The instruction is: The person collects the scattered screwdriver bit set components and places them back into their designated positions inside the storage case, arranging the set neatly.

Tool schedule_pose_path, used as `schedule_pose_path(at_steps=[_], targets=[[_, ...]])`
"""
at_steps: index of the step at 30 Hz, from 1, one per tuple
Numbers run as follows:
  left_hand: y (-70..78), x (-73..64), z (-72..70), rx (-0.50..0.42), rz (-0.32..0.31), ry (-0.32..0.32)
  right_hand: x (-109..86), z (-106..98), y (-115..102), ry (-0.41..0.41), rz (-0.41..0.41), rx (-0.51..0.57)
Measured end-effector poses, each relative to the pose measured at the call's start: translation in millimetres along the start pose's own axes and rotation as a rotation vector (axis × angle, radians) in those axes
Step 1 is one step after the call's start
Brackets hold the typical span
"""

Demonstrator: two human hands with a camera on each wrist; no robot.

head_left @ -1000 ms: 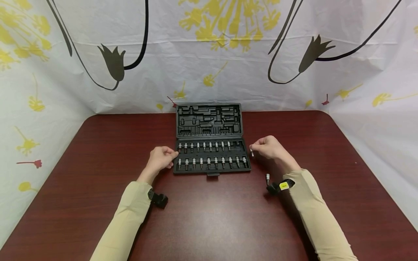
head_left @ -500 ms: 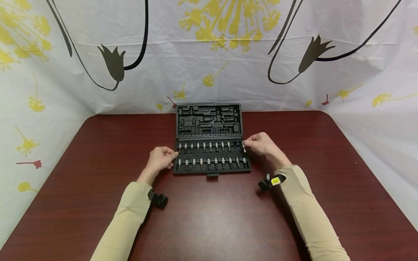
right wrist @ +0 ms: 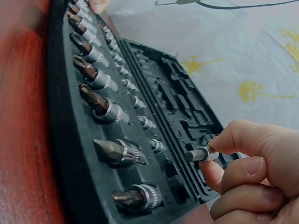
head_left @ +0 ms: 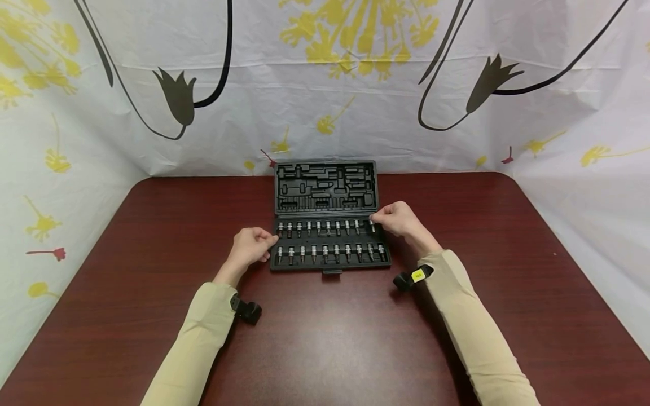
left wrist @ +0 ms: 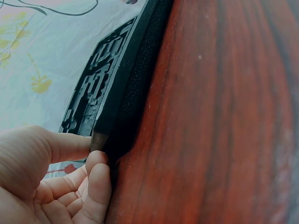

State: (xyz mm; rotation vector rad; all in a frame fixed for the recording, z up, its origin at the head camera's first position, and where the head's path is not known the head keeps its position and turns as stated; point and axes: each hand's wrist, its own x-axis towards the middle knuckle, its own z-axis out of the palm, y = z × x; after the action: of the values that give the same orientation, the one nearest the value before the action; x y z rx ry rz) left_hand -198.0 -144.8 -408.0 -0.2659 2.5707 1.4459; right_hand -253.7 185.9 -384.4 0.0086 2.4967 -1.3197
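Note:
A black bit socket case (head_left: 330, 238) lies open on the table, with two rows of silver bit sockets in its base. My left hand (head_left: 251, 246) pinches the left edge of the case, thumb on top and fingers against the side wall (left wrist: 133, 79) in the left wrist view. Between thumb and index finger, my right hand (head_left: 398, 219) pinches a bit socket (right wrist: 201, 154). It is over the right end of the back row. In the right wrist view, vacant slots (right wrist: 179, 192) show below it, and its short hex tip points left.
The case's moulded lid (head_left: 326, 187) stands raised at the back, near the patterned white cloth (head_left: 325, 84). Dark red table (head_left: 330, 332) surrounds the case. A wrist camera (head_left: 406, 280) sits below the right hand.
My right hand has moved left with the bit socket, from beside the case to over the back row. Another bit socket on the table is now hidden by the right wrist camera. My left hand stays put.

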Motion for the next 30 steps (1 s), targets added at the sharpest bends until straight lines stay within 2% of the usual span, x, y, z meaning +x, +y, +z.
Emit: schedule_pose_path(at_steps=[8, 16, 20, 27, 30], targets=[[-1.5, 1.5, 0.6, 0.000, 0.006, -0.013, 6.1, 6, -2, 0.044, -0.030, -0.108], [-1.5, 1.4, 0.0, -0.001, 0.006, -0.012, 8.1, 12, -4, 0.084, -0.076, -0.187], [-1.5, 1.6, -0.1, 0.001, 0.007, -0.012, 10.2, 15, -2, 0.096, -0.074, -0.207], [-1.1, 1.2, -0.4, 0.000, 0.002, -0.013, 7.8, 18, -5, 0.134, -0.121, -0.295], [-1.6, 1.2, -0.7, -0.003, 0.002, -0.016, 6.6, 21, -7, 0.158, -0.115, -0.326]])
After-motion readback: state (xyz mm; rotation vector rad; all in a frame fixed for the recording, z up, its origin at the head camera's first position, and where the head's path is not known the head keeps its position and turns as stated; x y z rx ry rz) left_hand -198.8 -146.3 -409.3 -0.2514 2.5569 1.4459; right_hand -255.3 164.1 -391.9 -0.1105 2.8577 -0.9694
